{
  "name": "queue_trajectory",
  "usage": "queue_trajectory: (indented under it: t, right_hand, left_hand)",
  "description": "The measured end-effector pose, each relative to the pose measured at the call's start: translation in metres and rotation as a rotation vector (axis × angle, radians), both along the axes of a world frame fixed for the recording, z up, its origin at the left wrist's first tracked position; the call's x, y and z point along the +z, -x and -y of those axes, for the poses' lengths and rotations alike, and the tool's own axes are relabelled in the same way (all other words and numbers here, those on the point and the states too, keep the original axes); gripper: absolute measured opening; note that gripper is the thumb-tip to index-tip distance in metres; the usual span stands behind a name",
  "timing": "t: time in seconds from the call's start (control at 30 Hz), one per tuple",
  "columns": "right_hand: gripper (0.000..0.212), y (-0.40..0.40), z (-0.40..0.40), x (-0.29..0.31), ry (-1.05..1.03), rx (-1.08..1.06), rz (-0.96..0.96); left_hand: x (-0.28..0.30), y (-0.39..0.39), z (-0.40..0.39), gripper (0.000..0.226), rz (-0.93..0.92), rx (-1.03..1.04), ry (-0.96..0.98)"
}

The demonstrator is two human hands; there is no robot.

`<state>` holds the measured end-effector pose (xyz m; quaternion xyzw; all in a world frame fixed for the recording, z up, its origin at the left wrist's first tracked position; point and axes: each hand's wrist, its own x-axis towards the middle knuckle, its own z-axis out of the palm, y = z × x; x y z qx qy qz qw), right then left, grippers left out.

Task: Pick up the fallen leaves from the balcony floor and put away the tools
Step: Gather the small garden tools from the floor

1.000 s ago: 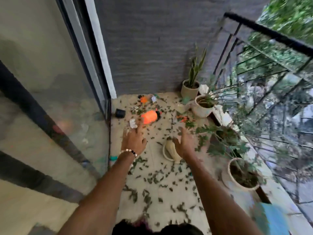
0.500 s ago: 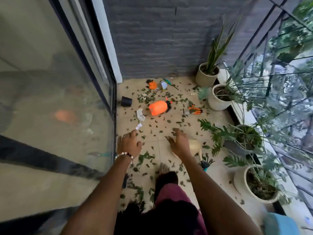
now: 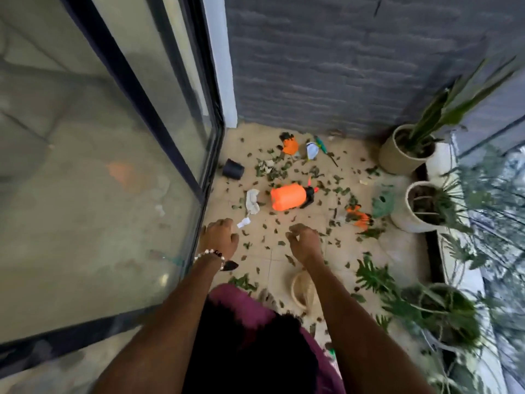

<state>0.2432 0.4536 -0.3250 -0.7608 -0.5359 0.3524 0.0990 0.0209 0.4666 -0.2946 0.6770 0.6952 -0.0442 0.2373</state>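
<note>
Several green fallen leaves (image 3: 271, 172) lie scattered over the beige balcony floor (image 3: 397, 251). An orange spray bottle (image 3: 288, 197) lies on its side in the middle. Orange-handled pruning shears (image 3: 358, 216) lie to its right, an orange glove (image 3: 289, 145) and a green-handled tool (image 3: 324, 147) near the far wall. My left hand (image 3: 220, 237) hovers by the glass door, fingers loosely curled, holding nothing. My right hand (image 3: 304, 241) hangs over the leaves with loosely curled fingers, nothing in it. A woven basket (image 3: 301, 288) sits on the floor under my right forearm.
A glass sliding door (image 3: 113, 180) bounds the left. Potted plants (image 3: 420, 206) line the right side along the railing. A black small pot (image 3: 233, 169) lies by the door, a white cloth (image 3: 252, 201) beside the bottle. The grey wall (image 3: 326, 66) closes the far end.
The view has tipped down and closer to the floor. Both hands have lowered toward the leaves, and the fingers have gone from spread to loosely curled.
</note>
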Motion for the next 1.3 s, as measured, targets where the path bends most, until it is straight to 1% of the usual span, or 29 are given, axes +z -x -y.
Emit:
queue_trajectory:
  t: [0.07, 0.17, 0.27, 0.37, 0.57, 0.7, 0.77, 0.9, 0.97, 1.03, 1.1, 1.17, 1.23, 1.3]
  right_hand:
    - [0.018, -0.003, -0.027, -0.007, -0.007, 0.034, -0.004]
    - [0.014, 0.000, -0.065, -0.026, 0.071, 0.092, -0.005]
    - [0.017, 0.009, -0.101, -0.051, 0.129, 0.161, -0.013]
    - [0.019, 0.019, -0.133, -0.085, 0.184, 0.216, -0.015]
    - [0.013, 0.040, -0.200, -0.183, 0.291, 0.328, -0.019]
    - [0.012, 0.051, -0.243, -0.276, 0.339, 0.422, -0.007]
    - [0.011, 0.058, -0.265, -0.329, 0.341, 0.587, 0.036]
    - [0.032, 0.075, -0.290, -0.442, 0.386, 1.058, 0.200]
    - [0.039, 0.084, -0.292, -0.495, 0.322, 1.270, 0.277]
    - [0.039, 0.089, -0.288, -0.543, 0.222, 1.420, 0.345]
    - [0.035, 0.093, -0.281, -0.582, 0.139, 1.449, 0.393]
    - [0.029, 0.093, -0.277, -0.607, 0.058, 1.415, 0.450]
    - [0.026, 0.092, -0.275, -0.618, 0.031, 1.423, 0.427]
    - [0.027, 0.090, -0.275, -0.626, -0.001, 1.395, 0.354]
  left_hand:
    - [-0.004, -0.001, -0.021, 0.039, -0.003, 0.044, 0.024]
    - [-0.020, 0.004, -0.053, 0.040, -0.010, 0.099, 0.062]
    - [-0.042, 0.009, -0.084, 0.041, 0.013, 0.153, 0.107]
    - [-0.077, 0.016, -0.118, 0.043, 0.045, 0.197, 0.169]
    - [-0.180, 0.034, -0.184, 0.044, 0.087, 0.279, 0.249]
    - [-0.275, 0.041, -0.217, 0.044, 0.142, 0.366, 0.272]
    - [-0.332, 0.042, -0.228, 0.044, 0.170, 0.382, 0.282]
    - [-0.442, 0.042, -0.240, 0.045, 0.170, 0.407, 0.323]
    - [-0.492, 0.040, -0.240, 0.045, 0.176, 0.439, 0.367]
    - [-0.534, 0.038, -0.235, 0.045, 0.185, 0.469, 0.397]
    - [-0.565, 0.037, -0.231, 0.045, 0.203, 0.505, 0.418]
    - [-0.584, 0.036, -0.227, 0.044, 0.239, 0.570, 0.416]
    - [-0.592, 0.034, -0.226, 0.042, 0.267, 0.655, 0.402]
    - [-0.594, 0.031, -0.227, 0.039, 0.300, 0.770, 0.409]
